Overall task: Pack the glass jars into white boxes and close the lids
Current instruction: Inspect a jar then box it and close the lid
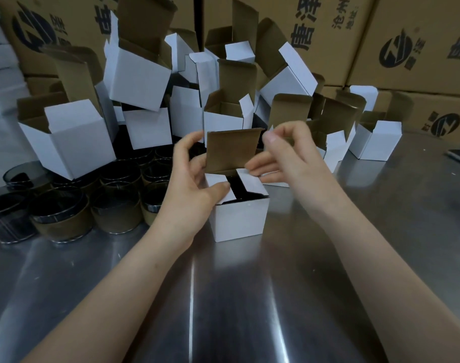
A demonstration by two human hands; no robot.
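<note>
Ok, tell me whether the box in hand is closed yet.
Open: the lid of the white box stands upright, side flaps only partly folded.

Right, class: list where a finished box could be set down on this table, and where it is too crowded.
Free: the bare table right of the right hand, in front of the lone white box; also the near strip straight in front of the held box. Crowded: the left, packed with glass jars, and the back, heaped with open boxes.
</note>
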